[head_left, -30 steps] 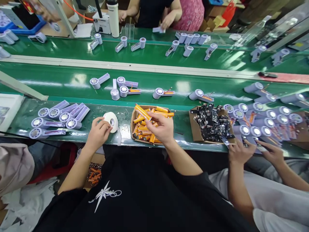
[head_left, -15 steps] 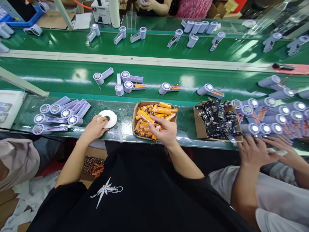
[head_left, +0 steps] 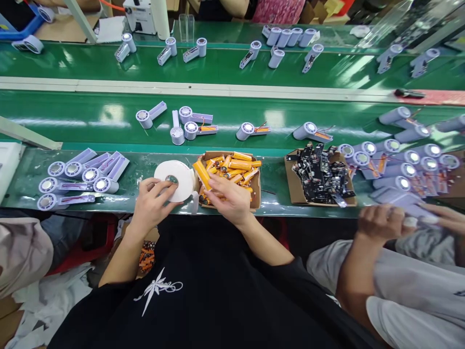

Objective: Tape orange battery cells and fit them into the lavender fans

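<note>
My left hand [head_left: 154,201] grips a white tape roll [head_left: 181,177], its fingers at the centre hole. The roll is raised at a tilt, and a loose strip of tape [head_left: 195,202] hangs from its right side. In my right hand [head_left: 230,196], an orange battery [head_left: 202,175] is pinched between thumb and fingers. It is held close to the roll, over the left part of a cardboard box [head_left: 256,194] filled with orange batteries [head_left: 240,165]. My right palm hides part of the box.
Purple fan housings [head_left: 105,184] lie in a group at left, others on the green belt [head_left: 218,104]. Right of the battery box stands a carton [head_left: 295,186] of black circuit boards [head_left: 321,174]. A co-worker's hands [head_left: 381,223] hold a purple housing at far right.
My left hand has lifted the tape roll off the bench and moved it right. My right hand has taken a battery from the box and brought it left toward the roll.
</note>
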Motion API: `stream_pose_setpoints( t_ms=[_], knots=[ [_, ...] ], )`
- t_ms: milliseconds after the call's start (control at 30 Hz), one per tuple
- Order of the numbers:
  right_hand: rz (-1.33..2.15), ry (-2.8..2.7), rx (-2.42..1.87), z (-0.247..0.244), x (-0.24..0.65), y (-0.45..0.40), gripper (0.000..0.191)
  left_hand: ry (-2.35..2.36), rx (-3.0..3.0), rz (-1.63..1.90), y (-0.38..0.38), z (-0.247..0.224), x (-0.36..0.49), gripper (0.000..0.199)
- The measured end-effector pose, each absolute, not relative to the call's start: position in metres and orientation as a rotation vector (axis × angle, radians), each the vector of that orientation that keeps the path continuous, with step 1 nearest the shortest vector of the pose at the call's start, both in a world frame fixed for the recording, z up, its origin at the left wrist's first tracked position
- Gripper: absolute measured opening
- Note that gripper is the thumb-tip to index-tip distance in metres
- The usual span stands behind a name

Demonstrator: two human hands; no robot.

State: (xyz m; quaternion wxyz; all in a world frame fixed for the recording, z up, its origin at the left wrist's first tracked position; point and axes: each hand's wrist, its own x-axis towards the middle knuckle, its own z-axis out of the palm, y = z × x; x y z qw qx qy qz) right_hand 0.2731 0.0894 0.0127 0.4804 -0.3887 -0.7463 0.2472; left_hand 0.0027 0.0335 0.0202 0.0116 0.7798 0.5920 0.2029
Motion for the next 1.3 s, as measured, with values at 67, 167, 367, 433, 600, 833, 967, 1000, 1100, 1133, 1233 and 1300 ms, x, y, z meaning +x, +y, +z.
stream_pose_setpoints(
  t_ms=[67,167,367,433,600,833,967,1000,1100,1133,1233,1300],
  knots=[
    [0.653,-1.852,-0.920,0.010,0.272,0.087,0.016,1.837,2.470,0.665,0.036,0.020,0.007,0.037],
    [0.847,-1.796,-0.899,0.008,0.275,0.083,0.033,1.837,2.550,0.818,0.040,0.019,0.008,0.038],
    [1.376,-1.776,-0.850,0.025,0.279,0.076,0.039,1.806,2.710,1.114,0.046,0.031,0.014,0.041],
    [1.400,-1.921,-0.832,0.031,0.279,0.071,0.033,1.793,2.766,1.081,0.049,0.039,0.014,0.049],
    [1.506,-2.442,-0.734,0.033,0.285,0.062,0.024,1.802,2.721,1.106,0.053,0.052,0.010,0.059],
    [1.608,-1.587,-0.819,0.065,0.315,0.101,0.071,1.586,2.987,0.994,0.054,0.067,0.017,0.066],
    [1.549,-1.432,-0.855,0.076,0.309,0.114,0.049,1.432,3.149,0.938,0.056,0.073,0.024,0.064],
    [1.516,-1.369,-0.873,0.073,0.304,0.113,0.045,1.441,3.139,0.918,0.056,0.072,0.027,0.062],
    [1.403,-1.021,-0.860,0.056,0.280,0.104,0.048,1.557,3.054,0.883,0.050,0.060,0.042,0.060],
    [1.356,-0.890,-0.842,0.049,0.270,0.100,0.051,1.585,3.025,0.918,0.047,0.054,0.050,0.058],
    [1.261,-0.628,-0.796,0.032,0.247,0.091,0.061,1.660,2.936,1.143,0.033,0.033,0.076,0.050],
    [1.336,-0.596,-0.789,0.030,0.251,0.089,0.063,1.672,2.890,1.243,0.019,0.023,0.087,0.049]
  ],
)
